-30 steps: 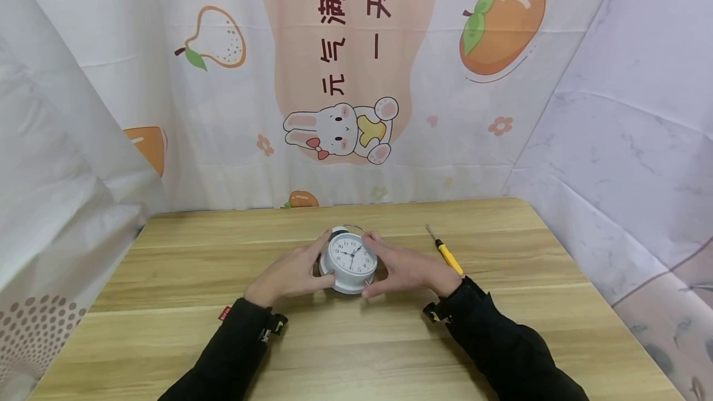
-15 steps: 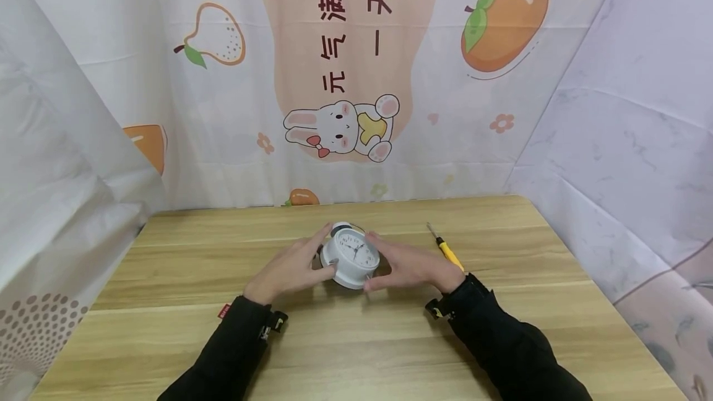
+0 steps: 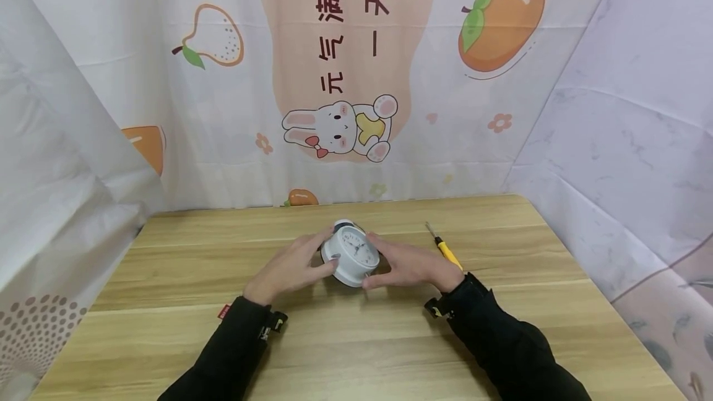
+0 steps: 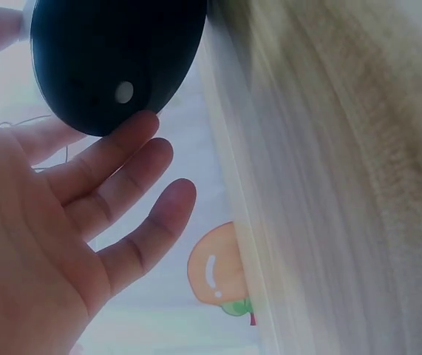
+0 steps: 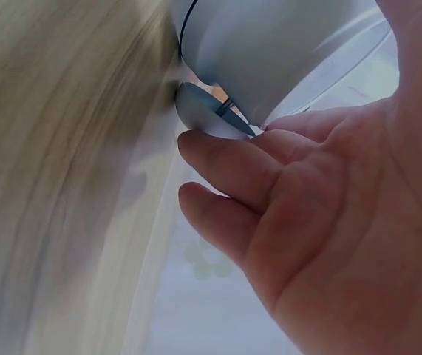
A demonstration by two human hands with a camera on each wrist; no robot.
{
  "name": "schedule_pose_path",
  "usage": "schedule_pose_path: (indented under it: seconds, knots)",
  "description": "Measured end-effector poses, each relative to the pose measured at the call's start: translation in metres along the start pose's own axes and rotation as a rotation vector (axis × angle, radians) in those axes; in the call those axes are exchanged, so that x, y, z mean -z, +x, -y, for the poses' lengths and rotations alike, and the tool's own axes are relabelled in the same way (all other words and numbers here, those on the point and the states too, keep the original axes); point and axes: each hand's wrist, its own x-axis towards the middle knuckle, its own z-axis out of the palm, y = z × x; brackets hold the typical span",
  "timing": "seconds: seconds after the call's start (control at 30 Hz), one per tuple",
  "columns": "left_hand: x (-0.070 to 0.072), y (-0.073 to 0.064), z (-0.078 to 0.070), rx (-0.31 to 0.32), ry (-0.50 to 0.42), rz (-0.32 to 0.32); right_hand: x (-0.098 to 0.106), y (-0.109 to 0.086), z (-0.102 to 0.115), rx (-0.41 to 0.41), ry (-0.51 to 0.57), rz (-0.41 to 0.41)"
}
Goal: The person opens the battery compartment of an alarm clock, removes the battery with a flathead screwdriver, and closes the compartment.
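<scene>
A white twin-bell alarm clock (image 3: 359, 250) is held between both hands over the middle of the table, tilted with its face turned up and to the right. My left hand (image 3: 289, 269) grips its left side, thumb near a foot and fingers at the far edge. On the right, my right hand (image 3: 409, 265) pinches the opposite side between thumb and fingers. The left wrist view shows the clock's black back (image 4: 85, 66) with a white knob (image 4: 124, 92), fingertips at its edge. In the right wrist view, fingers lie against a rounded bell (image 5: 199, 115) below the white casing.
A screwdriver with a yellow handle (image 3: 449, 254) lies on the wooden table (image 3: 356, 351) beyond the right wrist. A small red tag (image 3: 224, 311) shows beside the left sleeve. Behind the table hangs a printed white curtain (image 3: 223, 135).
The clock has tilted and turned in the hands, so its face points more to the right and more of its casing shows. Both hands stay around it.
</scene>
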Motion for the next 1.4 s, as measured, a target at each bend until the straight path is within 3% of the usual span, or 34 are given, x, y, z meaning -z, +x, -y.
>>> schedule_pose_path:
  seconds: [0.3, 0.83, 1.17, 1.4]
  knots:
    - [-0.0013, 0.0003, 0.0004, 0.007, 0.028, 0.003, -0.001, 0.0005, -0.0015, -0.01, -0.014, 0.005]
    - [-0.0028, 0.0039, -0.0013, 0.028, -0.003, -0.007, 0.0021, -0.0011, -0.0026, -0.032, 0.031, 0.009]
    - [-0.0026, 0.0029, 0.0004, -0.026, -0.009, 0.029, 0.0038, -0.0017, -0.0033, -0.039, -0.018, -0.009]
    - [-0.0042, 0.004, 0.0023, -0.043, -0.02, 0.014, 0.0039, -0.0021, -0.0045, -0.021, 0.008, -0.033]
